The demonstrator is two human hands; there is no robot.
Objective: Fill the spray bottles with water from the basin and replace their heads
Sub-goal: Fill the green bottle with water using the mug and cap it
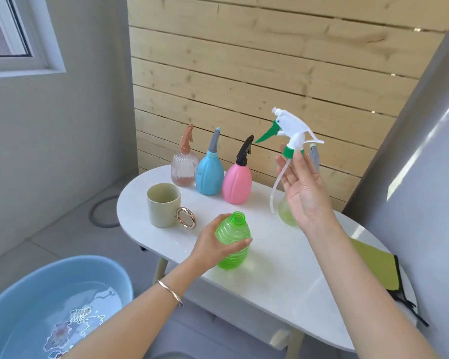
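Note:
My left hand (215,244) grips a ribbed green bottle (233,242) that stands headless on the white table (270,275), its neck open. My right hand (303,193) holds up the white spray head (290,128) with a green trigger and green collar, pinched at the collar, its clear tube hanging down. At the back stand a clear brown-headed bottle (184,167), a blue bottle (209,174) and a pink bottle (237,180), all with heads on. A pale yellow-green bottle (285,213) is partly hidden behind my right hand. The blue basin (49,294) of water sits at the lower left.
A beige cup (163,204) with a gold ring handle stands on the table left of the green bottle. A yellow-green cloth (376,265) lies at the table's right end. A wooden slat wall runs behind, grey walls on both sides.

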